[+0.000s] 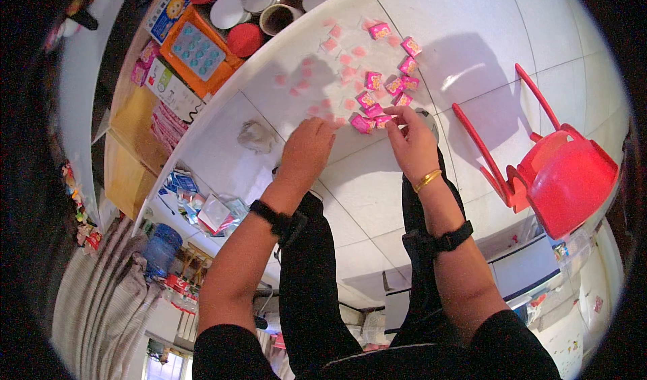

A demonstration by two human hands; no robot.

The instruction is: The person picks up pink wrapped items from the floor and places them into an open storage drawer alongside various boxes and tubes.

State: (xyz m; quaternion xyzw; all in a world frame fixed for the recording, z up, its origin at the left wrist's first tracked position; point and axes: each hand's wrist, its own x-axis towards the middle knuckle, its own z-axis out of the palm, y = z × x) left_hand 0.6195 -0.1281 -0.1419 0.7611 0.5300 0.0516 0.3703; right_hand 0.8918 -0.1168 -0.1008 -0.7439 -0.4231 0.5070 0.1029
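White tabletop (269,103), strewn with pink packets (377,90) near its front edge. Left hand (306,147) flat, fingers loose, holding nothing; right hand (411,137) pinching one packet (389,119). Could knock edge packets off with a careless sweep.

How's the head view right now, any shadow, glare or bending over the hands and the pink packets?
Head view: bright, even light, no glare on the white table; soft shadows fall beyond the pink packets and beside the red chair; left hand and right hand look sharp; fisheye bends the table edge, and the corners are black.
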